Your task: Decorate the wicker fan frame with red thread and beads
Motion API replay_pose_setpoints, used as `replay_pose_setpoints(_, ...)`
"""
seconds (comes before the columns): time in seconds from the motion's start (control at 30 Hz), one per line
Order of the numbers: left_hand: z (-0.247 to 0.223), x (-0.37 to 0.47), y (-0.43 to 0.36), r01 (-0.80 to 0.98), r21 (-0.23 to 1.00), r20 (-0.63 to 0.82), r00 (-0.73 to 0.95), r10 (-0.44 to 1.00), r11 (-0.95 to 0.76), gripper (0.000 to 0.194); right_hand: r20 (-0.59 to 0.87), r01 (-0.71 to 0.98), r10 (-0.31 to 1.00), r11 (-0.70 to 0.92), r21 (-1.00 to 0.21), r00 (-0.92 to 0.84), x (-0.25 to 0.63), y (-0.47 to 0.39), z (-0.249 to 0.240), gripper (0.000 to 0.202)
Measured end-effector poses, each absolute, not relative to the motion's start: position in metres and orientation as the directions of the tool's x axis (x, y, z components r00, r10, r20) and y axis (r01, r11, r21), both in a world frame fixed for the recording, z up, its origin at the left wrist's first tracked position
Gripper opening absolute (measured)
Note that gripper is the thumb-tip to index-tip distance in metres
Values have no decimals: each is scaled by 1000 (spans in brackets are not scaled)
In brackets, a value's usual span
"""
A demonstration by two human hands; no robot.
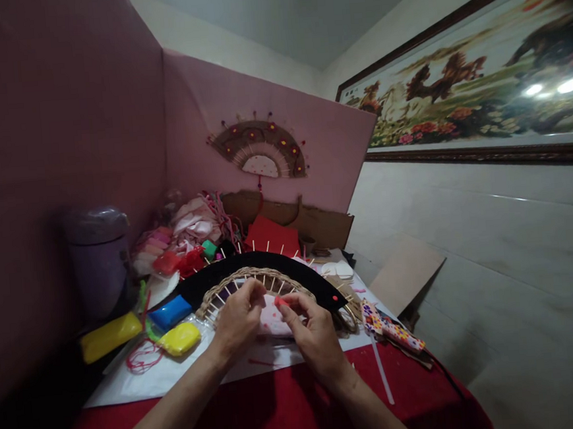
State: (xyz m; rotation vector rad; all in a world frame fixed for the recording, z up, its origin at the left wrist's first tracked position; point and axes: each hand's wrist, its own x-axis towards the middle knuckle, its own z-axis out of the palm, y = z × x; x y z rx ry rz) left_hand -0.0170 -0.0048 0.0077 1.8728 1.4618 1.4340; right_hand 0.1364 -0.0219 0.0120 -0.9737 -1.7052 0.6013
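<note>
A fan [265, 260] with a black outer band, a woven inner band and thin pale sticks lies in front of me. At its middle is a white, red-dotted half-round piece [275, 322]. My right hand [316, 334] pinches a small lump of red clay [279, 301] between thumb and forefinger, just above the dotted piece. My left hand [240, 318] is over the fan's left part, its fingers curled in beside the dotted piece. Whatever these fingers grip is hidden. A single red dot [335, 298] sits at the black band's right end.
Yellow [180, 340] and blue [170, 311] clay packs lie left, near a purple canister [99, 262]. A flower-patterned glue gun [392, 328] and a glue stick [382, 370] lie right. A finished fan [259, 149] hangs on the pink board [189, 116] behind.
</note>
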Motion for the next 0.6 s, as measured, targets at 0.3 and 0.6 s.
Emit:
replay_pose_setpoints(0.3,11,-13,-12,322,854,426,21,904,-410,28,395,58,911,403,-913,-116,128,-8,-5,28)
replay_pose_setpoints(0.6,9,-2,-14,203,895,379,121,917,-397,18,550,143,835,542,-828,26,131,-9,-11,21)
